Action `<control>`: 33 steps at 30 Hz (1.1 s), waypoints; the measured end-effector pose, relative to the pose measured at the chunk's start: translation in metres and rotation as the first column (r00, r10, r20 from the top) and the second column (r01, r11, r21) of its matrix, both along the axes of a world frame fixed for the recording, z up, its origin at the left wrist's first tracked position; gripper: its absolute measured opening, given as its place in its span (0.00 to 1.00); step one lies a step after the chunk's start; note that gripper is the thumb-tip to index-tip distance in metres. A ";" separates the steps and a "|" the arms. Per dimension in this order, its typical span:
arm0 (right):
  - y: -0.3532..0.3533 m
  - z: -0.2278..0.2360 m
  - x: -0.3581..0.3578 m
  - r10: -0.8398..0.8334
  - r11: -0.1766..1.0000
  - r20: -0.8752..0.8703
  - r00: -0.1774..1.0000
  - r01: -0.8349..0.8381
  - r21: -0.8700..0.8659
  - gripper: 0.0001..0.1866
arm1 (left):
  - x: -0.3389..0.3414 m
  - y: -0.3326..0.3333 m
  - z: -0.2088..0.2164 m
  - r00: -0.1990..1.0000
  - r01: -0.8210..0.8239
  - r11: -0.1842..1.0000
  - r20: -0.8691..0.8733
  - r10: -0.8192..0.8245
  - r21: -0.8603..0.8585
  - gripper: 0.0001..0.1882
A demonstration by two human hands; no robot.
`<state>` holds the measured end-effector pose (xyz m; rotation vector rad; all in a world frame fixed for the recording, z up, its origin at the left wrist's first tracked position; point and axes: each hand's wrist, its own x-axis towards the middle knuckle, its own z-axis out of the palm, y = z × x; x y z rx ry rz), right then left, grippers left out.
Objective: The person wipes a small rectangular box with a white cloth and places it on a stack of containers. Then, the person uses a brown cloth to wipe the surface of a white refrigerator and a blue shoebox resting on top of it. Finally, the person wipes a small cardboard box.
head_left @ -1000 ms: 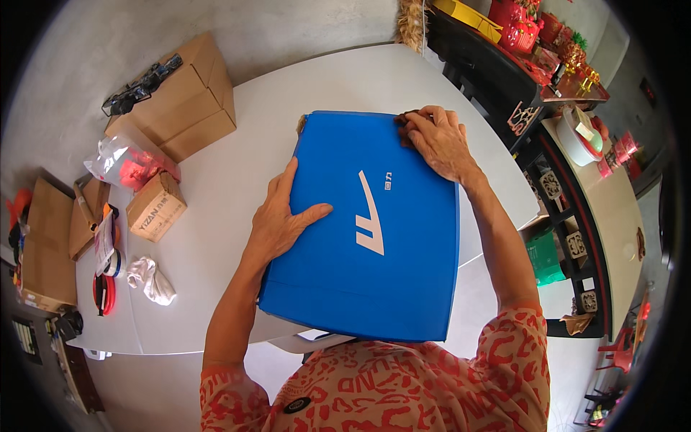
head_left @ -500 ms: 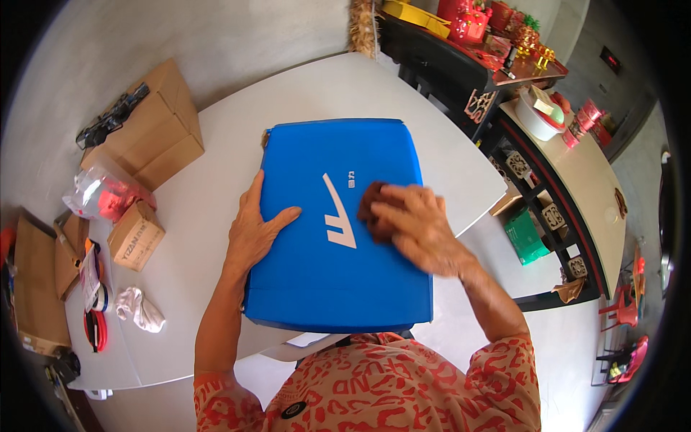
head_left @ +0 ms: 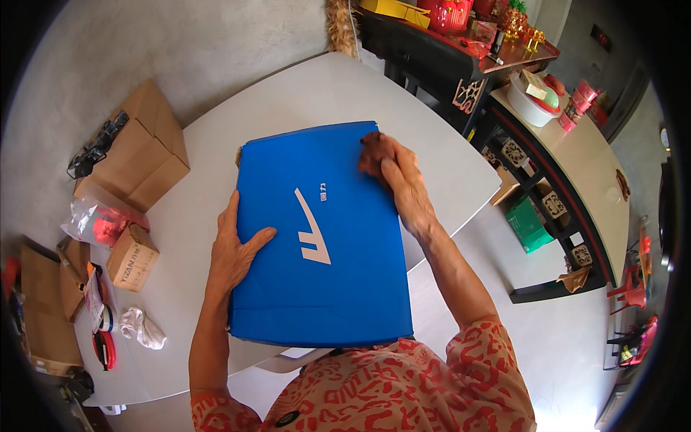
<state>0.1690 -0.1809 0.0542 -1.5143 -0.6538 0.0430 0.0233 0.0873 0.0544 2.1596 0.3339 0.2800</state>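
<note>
A large blue cardboard box (head_left: 309,302) with a white printed mark lies in front of me, its lid facing up. Its near end reaches my shirt. My left hand (head_left: 235,252) grips the box's left edge, thumb flat on the lid and fingers along the side. At the far right corner of the lid, my right hand (head_left: 404,183) is closed on a bunched brown cloth (head_left: 374,155). The cloth is slightly blurred and touches or hovers just above the lid; I cannot tell which.
On the white table (head_left: 302,93) stand a brown carton (head_left: 137,147), a smaller carton (head_left: 133,258), a clear plastic bag (head_left: 97,219) with red contents and a crumpled white cloth (head_left: 142,327). Dark shelving (head_left: 536,194) with a light top curves along the right.
My right hand has slid the brown cloth from the lid's middle right up to its far right corner. The box sits a little further left and slightly turned in view; my left hand keeps its hold.
</note>
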 end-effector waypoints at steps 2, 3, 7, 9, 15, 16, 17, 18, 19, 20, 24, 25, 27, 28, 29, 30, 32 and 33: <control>0.010 -0.002 0.019 0.042 0.985 -0.129 0.991 -0.019 0.172 0.31 | 0.000 0.000 0.000 1.000 -0.004 1.000 0.002 0.004 0.010 0.52; 0.016 -0.010 0.027 -0.006 0.971 -0.222 0.975 0.059 0.233 0.33 | 0.001 0.000 -0.001 1.000 -0.006 1.000 -0.002 0.006 0.015 0.52; 0.017 -0.022 0.027 -0.071 0.969 -0.351 0.934 0.148 0.199 0.37 | 0.002 -0.001 -0.002 1.000 -0.015 0.999 -0.007 0.015 0.033 0.52; 0.004 -0.025 0.016 -0.025 0.993 -0.319 0.947 0.059 0.098 0.38 | 0.001 0.000 -0.002 1.000 -0.020 0.999 -0.013 0.020 0.036 0.53; -0.023 -0.022 -0.053 -0.170 0.975 0.018 0.985 0.171 -0.143 0.30 | 0.002 -0.003 0.001 0.999 0.002 1.000 -0.033 -0.002 -0.009 0.52; -0.028 -0.023 -0.060 -0.177 0.964 0.128 0.976 0.198 -0.176 0.27 | 0.002 -0.003 0.002 0.999 0.002 1.000 -0.034 -0.003 -0.015 0.52; -0.033 -0.019 -0.068 -0.118 0.952 0.227 0.967 0.175 -0.250 0.25 | 0.001 -0.002 0.003 1.000 0.009 1.000 -0.027 -0.010 -0.015 0.53; -0.039 -0.010 -0.076 -0.046 0.934 0.320 0.946 0.155 -0.322 0.22 | 0.002 0.000 0.002 1.000 0.012 1.000 -0.020 -0.012 -0.014 0.53; -0.044 -0.001 -0.084 0.034 0.910 0.407 0.913 0.140 -0.390 0.20 | 0.000 0.001 0.003 1.000 0.012 1.000 -0.011 -0.012 -0.012 0.54; -0.049 0.008 -0.091 0.111 0.888 0.455 0.883 0.118 -0.445 0.20 | -0.002 0.000 0.007 0.999 -0.033 0.993 -0.030 0.037 0.113 0.53; -0.053 0.021 -0.106 0.307 0.808 0.535 0.787 0.082 -0.583 0.23 | -0.029 -0.022 0.035 0.984 -0.079 0.802 0.175 -0.033 0.592 0.46; -0.053 0.022 -0.105 0.312 0.802 0.528 0.790 0.079 -0.592 0.22 | -0.040 -0.034 0.038 0.953 -0.081 0.715 0.264 -0.148 0.695 0.43; -0.052 0.025 -0.097 0.366 0.770 0.522 0.770 0.065 -0.635 0.22 | -0.064 -0.072 0.036 0.839 0.151 0.659 0.257 -0.480 0.737 0.35; -0.047 0.028 -0.092 0.392 0.757 0.525 0.755 0.059 -0.651 0.22 | -0.080 -0.095 0.035 0.834 0.222 0.662 0.212 -0.509 0.715 0.33; -0.041 0.030 -0.087 0.414 0.744 0.532 0.739 0.062 -0.665 0.22 | -0.093 -0.115 0.032 0.824 0.292 0.662 0.170 -0.541 0.690 0.31; -0.035 0.031 -0.083 0.432 0.731 0.539 0.723 0.070 -0.679 0.23 | -0.098 -0.125 0.023 0.829 0.278 0.658 0.171 -0.532 0.699 0.31; -0.021 0.032 -0.071 0.460 0.706 0.551 0.696 0.089 -0.702 0.23 | -0.100 -0.134 -0.005 0.843 0.252 0.657 0.173 -0.510 0.710 0.30; -0.014 0.033 -0.063 0.464 0.693 0.557 0.689 0.109 -0.713 0.22 | -0.099 -0.135 -0.012 0.842 0.224 0.655 0.195 -0.503 0.722 0.30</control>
